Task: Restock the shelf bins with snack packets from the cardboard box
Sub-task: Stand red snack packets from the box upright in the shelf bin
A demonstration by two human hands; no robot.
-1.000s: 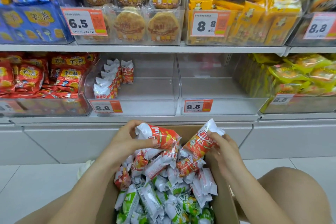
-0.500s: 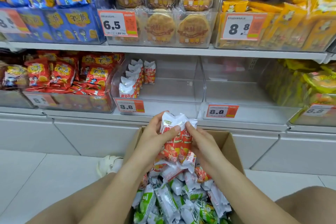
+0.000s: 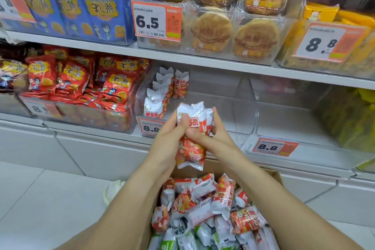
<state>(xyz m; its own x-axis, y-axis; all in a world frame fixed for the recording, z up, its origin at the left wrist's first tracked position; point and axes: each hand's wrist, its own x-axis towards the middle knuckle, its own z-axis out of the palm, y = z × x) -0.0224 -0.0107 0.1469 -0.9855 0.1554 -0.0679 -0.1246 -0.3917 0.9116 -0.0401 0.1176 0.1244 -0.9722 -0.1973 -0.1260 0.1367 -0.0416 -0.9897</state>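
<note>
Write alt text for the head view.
Both hands, left hand and right hand, hold red-and-white snack packets upright above an open cardboard box of packets, facing a partly filled clear shelf bin.

The lower shelf (image 3: 97, 134) carries clear bins (image 3: 233, 107), one seemingly holding few white-red packets (image 3: 160, 97).
</note>
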